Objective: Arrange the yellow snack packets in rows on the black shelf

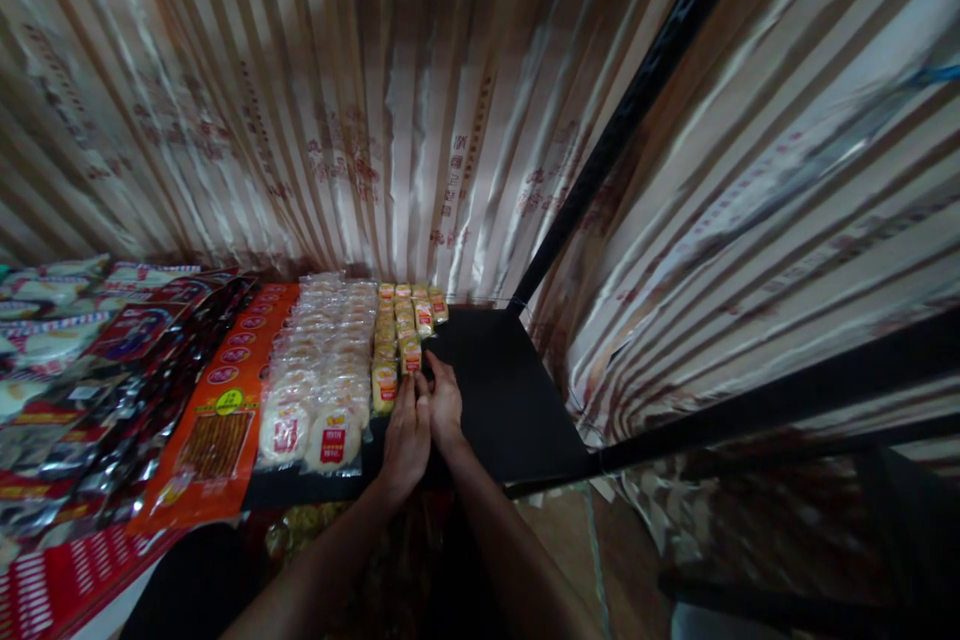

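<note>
Though near yellow packets (pixel 385 384), both hands (pixel 406 432) with shelf (pixel 510 400) room toward right edge.

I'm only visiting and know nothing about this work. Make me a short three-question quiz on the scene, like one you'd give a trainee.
1. True or false: the white round packs lie between the orange bag and the small yellow packs.
2. Which goods are nearest the left hand and the right hand?
A) orange bag
B) white round packs
C) small yellow packs
3. Fill in: the shelf under the small yellow packs is coloured ____.

Key: 1. True. 2. C. 3. Black.
</note>
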{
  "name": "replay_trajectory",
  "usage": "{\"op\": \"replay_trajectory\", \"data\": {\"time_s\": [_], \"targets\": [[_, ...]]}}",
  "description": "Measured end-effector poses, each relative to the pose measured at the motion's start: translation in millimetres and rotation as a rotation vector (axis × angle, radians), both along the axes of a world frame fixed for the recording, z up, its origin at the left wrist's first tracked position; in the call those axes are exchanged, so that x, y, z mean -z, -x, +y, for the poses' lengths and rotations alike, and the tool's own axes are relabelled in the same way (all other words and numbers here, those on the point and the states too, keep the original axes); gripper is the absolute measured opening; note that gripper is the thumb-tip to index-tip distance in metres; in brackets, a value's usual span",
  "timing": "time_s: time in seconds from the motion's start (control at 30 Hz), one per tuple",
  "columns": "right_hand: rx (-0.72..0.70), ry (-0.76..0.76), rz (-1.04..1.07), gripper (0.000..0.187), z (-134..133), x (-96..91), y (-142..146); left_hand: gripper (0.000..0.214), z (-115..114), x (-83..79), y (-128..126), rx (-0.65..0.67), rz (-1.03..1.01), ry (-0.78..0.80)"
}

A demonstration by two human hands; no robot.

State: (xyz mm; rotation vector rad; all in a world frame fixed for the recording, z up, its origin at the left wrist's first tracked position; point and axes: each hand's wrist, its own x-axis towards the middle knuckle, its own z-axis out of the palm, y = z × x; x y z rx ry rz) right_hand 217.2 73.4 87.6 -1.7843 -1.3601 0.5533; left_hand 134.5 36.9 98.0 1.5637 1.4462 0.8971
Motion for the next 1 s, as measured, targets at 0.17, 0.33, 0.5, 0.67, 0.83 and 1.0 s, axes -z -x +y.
{"op": "replay_trajectory", "data": {"time_s": [0.17,0.33,0.5,0.67,0.83,1.0], "targets": [[-0.013,-0.034,-0.088,0.042,6.1,0.0,-0.5,0.049,-0.8,-0.7,-0.9,0.002,-0.01,0.005],[-0.083,-0.035,-0.031,0.041,15.0,2.3,4.6,0.049,0.7,-4.7,-2.8,-0.017,-0.041,0.033],[-0.075,-0.061,0.033,0.041,17.4,7.3,9.2,0.05,2.9,-9.0,-3.4,-0.028,-0.066,0.085],[-0.019,-0.066,-0.037,0.042,11.8,8.6,9.6,0.049,0.1,-13.9,-4.1,-0.037,-0.1,0.085],[0.028,-0.081,-0.025,0.044,7.0,3.3,7.5,0.05,-8.2,-19.0,-1.9,-0.026,-0.09,0.111],[-0.025,-0.054,0.273,0.058,19.9,-4.6,4.5,0.051,-11.3,-16.0,1.2,-0.001,-0.133,0.058]]}}
